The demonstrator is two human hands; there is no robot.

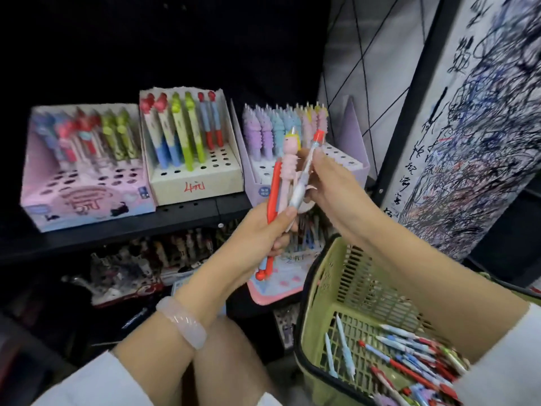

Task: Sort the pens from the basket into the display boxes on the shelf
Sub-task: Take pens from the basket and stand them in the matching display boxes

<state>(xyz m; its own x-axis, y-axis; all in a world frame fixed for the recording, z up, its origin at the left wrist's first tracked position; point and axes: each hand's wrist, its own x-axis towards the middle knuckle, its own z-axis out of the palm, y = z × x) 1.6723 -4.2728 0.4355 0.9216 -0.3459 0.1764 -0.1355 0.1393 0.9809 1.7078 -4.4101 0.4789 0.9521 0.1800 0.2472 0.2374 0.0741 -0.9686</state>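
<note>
My left hand [265,230] grips a bunch of pens: a red pen [274,190] and a pink figure-topped pen [288,159]. My right hand [328,183] pinches a clear pen with a red cap [307,168] from the same bunch. Both hands are in front of the shelf. Three display boxes stand on it: a pink box [87,200] at left, a cream box [196,186] in the middle, a lilac box [355,168] at right, partly hidden by my hands. The green basket [330,288] at lower right holds several pens [409,356].
A black shelf edge [175,215] runs under the boxes. More stationery [164,259] lies on the lower shelf. A scribbled test-paper panel [483,127] stands at right. My knee [228,356] is below my left wrist, which wears a pale bracelet [181,320].
</note>
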